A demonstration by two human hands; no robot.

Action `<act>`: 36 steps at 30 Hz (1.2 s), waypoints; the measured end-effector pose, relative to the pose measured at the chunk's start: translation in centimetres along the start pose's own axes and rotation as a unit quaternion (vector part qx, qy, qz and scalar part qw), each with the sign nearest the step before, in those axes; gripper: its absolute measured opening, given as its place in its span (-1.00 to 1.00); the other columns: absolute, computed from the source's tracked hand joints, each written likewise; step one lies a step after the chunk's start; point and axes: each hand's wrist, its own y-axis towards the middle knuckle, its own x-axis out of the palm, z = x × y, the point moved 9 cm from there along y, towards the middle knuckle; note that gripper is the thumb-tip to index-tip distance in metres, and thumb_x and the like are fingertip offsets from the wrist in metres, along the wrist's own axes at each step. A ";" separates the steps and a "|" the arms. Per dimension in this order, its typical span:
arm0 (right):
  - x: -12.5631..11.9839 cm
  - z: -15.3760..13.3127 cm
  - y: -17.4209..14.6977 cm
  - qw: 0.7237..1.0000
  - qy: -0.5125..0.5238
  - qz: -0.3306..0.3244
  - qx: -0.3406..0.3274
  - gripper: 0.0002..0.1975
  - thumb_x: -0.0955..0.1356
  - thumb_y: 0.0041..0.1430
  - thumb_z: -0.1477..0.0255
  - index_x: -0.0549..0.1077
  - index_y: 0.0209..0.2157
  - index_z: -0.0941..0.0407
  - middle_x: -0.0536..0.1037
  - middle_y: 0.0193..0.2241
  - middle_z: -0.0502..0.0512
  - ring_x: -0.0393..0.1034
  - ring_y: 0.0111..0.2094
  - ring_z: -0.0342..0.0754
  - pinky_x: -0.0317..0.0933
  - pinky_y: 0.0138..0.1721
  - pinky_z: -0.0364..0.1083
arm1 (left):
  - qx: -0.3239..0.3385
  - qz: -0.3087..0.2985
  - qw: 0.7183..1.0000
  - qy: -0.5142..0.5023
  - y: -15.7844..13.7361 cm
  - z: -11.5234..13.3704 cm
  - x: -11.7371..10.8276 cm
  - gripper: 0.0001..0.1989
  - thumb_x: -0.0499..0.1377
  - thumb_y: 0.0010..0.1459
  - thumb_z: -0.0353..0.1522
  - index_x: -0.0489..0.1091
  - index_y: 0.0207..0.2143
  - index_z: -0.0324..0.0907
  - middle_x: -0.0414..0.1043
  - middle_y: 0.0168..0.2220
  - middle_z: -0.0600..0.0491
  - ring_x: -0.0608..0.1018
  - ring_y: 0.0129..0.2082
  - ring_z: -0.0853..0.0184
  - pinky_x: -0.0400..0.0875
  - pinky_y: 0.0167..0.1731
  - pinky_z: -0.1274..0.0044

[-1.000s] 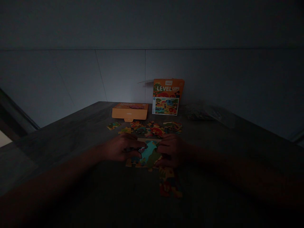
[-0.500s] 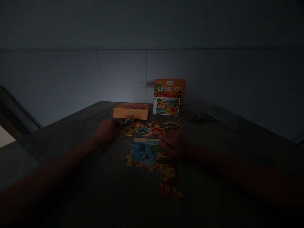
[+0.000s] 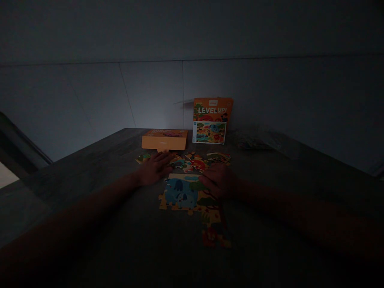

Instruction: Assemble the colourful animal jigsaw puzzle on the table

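Observation:
My left hand lies open with spread fingers over the left part of the loose puzzle pieces; it covers some of them. A green and yellow piece lies just left of its fingers. My right hand rests on the top right corner of a partly joined jigsaw puzzle, its fingers laid loosely over the edge. Blue elephants fill the puzzle's left part. A strip with a tree and a red lion runs down its right side towards me. The dim light hides the right fingers' detail.
An orange puzzle box with "LEVEL UP!" stands upright at the back against the wall. Left of it an orange box lies flat, its flap towards me. A clear plastic bag lies at the back right of the grey table.
My left hand has shifted right and its fingers have spread over the loose pieces. The greenish piece that was at its fingers now lies to its left. My right hand has stayed put.

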 end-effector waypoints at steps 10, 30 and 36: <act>0.1 -0.2 -0.1 1.000 0.007 -0.001 -0.012 -0.59 0.19 0.34 0.41 0.33 -0.60 0.15 0.33 -0.68 -0.02 0.13 -0.60 -0.16 -0.06 -0.45 -0.09 | 0.054 0.011 0.998 -0.027 0.3 0.3 -0.5 -0.62 0.07 0.29 -0.16 0.48 0.04 -0.11 0.46 0.05 -0.10 0.42 0.11 0.10 0.22 0.14 0.21; 0.2 0.0 0.1 0.997 0.071 -0.023 0.018 -0.76 0.30 0.27 0.35 0.48 -0.13 0.19 0.56 -0.37 0.14 0.41 -0.37 -0.07 0.22 -0.33 -0.11 | 0.054 0.187 0.979 -0.065 -1.0 2.3 -5.9 -0.69 -0.02 0.33 -0.29 0.48 -0.24 -0.24 0.50 -0.29 -0.06 0.55 -0.29 0.28 0.43 -0.25 0.49; 0.9 -0.5 0.2 0.990 0.109 -0.084 0.009 -0.41 0.31 0.27 0.37 0.13 0.29 0.15 0.52 0.00 0.23 0.38 0.04 0.03 0.32 0.00 0.00 | 0.147 0.183 0.967 -0.100 -2.4 6.4 -6.6 -0.73 -0.01 0.37 -0.30 0.44 -0.17 -0.22 0.54 -0.30 -0.03 0.57 -0.32 0.32 0.48 -0.28 0.51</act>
